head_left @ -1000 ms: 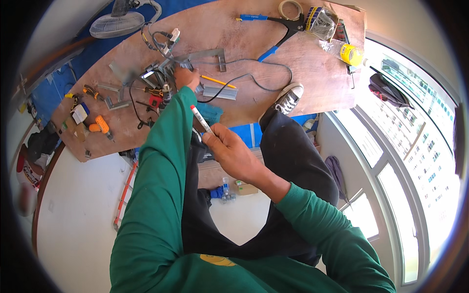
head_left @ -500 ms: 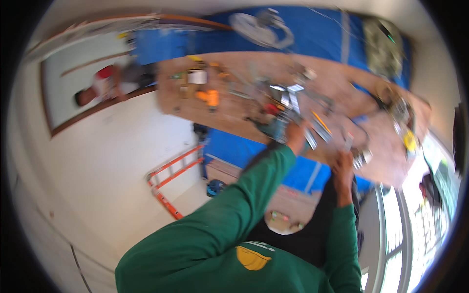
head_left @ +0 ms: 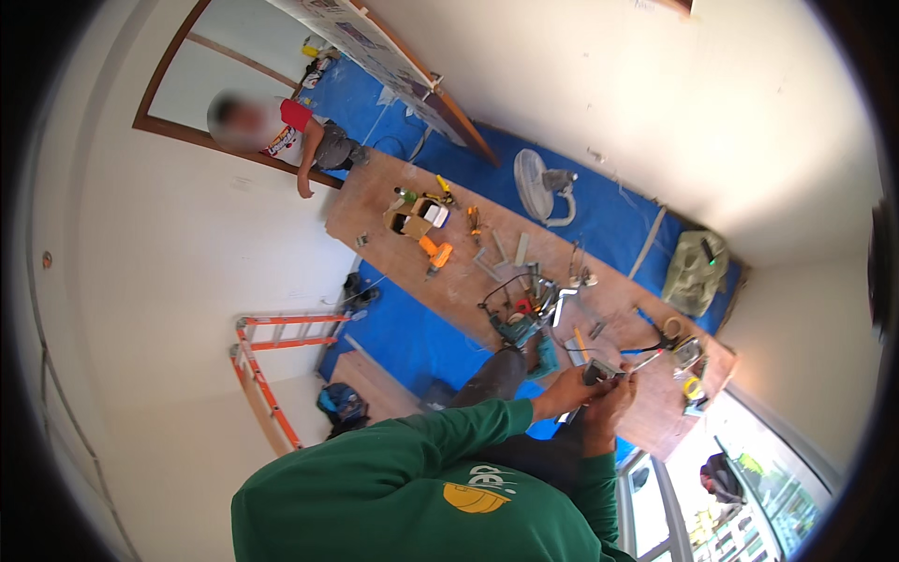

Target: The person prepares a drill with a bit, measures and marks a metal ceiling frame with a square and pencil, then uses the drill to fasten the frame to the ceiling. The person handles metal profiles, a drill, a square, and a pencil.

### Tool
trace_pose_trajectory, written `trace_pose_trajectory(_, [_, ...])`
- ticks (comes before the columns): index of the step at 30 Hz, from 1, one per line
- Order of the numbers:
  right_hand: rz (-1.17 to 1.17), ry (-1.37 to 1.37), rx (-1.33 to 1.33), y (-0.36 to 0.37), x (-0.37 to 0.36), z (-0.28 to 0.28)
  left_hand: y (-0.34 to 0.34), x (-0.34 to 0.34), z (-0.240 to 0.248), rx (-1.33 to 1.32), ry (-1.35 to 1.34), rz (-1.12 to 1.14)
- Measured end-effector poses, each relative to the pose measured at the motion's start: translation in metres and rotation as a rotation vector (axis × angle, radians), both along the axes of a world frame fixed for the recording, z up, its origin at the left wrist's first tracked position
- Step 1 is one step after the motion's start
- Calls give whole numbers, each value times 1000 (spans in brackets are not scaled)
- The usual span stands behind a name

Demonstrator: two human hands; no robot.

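The left hand [head_left: 560, 393] is grasping a short grey metal profile piece [head_left: 600, 371], its fingers closed on the near left side. The piece lies just beyond the two hands, mostly between them, its long axis appearing to run roughly sideways from the left fingers toward the right ones; its exact tilt is hard to tell. The right hand [head_left: 612, 405], just beside the left, grips a slim marker pen [head_left: 647, 361]. The pen's long axis slants away from the body and to the right, its red end outermost beyond the right fingertips. Whether the right fingers also pinch the metal cannot be told.

Beyond the left hand, a yellow-orange pencil [head_left: 581, 341] lies on the wooden tabletop [head_left: 660, 407], pointing away from the body. A teal corded power tool [head_left: 515, 330] lies farther left of it. Beyond the right hand is a roll of tape [head_left: 672, 326].
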State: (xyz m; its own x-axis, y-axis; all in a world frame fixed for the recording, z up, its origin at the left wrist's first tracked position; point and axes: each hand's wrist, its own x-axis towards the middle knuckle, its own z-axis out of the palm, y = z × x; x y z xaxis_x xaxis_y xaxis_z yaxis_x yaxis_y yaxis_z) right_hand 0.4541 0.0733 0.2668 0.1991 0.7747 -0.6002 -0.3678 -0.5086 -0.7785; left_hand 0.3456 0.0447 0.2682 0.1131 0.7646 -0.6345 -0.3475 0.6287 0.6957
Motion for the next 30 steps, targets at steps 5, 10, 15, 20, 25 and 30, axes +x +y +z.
trace_pose_trajectory(5, [16,202,123,19,-4,72,18,3,64,207,233,-23])
trace_pose_trajectory(10, [-33,294,31,25,16,103,22,-5,24,808,535,-209])
trace_pose_trajectory(15, [-161,303,66,66,75,135,29,-26,118,-38,-347,-309])
trace_pose_trajectory(20, [405,-257,150,60,124,198,47,-33,175,-24,-323,-197])
trace_pose_trajectory(25, [666,-423,240,20,125,244,86,-49,180,154,-202,-305])
trace_pose_trajectory(30, [714,-642,260,6,107,280,112,-55,185,236,-93,-487])
